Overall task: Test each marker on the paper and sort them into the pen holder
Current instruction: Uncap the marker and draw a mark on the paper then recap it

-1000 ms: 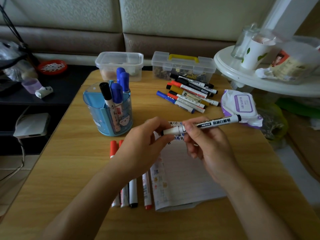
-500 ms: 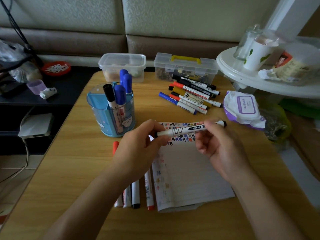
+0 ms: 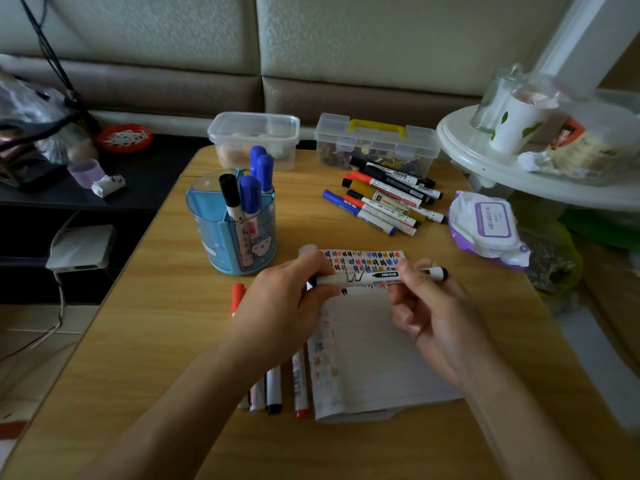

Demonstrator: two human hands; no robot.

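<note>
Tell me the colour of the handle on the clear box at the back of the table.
Yellow handle, clearest in the head view.

- Your work surface: a wooden table [image 3: 145, 341], light grain.
- Blue pen holder [image 3: 231, 237], standing far left, holding one black-capped and three blue-capped markers.
- Loose pile of markers [image 3: 384, 199], far right of centre.
- Row of markers [image 3: 273, 386] lying beside your left forearm.
- Lined paper [image 3: 374, 358] with coloured test marks along its top.
- Clear food container [image 3: 254, 138] and clear case with yellow handle [image 3: 375, 143], at the far edge.
- Wet wipes pack [image 3: 488, 225], right edge.
</note>
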